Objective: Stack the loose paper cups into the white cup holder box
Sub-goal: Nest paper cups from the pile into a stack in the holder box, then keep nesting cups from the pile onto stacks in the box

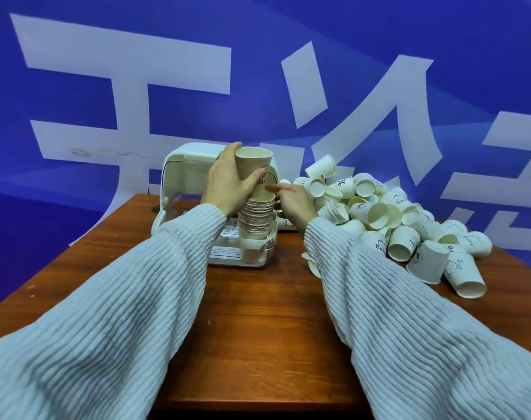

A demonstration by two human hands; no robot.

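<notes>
A white cup holder box [179,165] stands open at the far middle of the wooden table, its lid swung up. A tall stack of nested paper cups [256,221] rises upright from the box's right side. My left hand [229,180] grips the top paper cup [254,165], which sits partly pushed into the stack. My right hand [293,201] rests against the stack's right side, fingers touching its rims. A big heap of loose paper cups [391,219] lies to the right of the box.
The brown wooden table [258,313] ends at a front edge near me and a left edge beside the box. A blue wall banner with large white characters hangs close behind. A flattened cup piece [312,265] lies by my right sleeve.
</notes>
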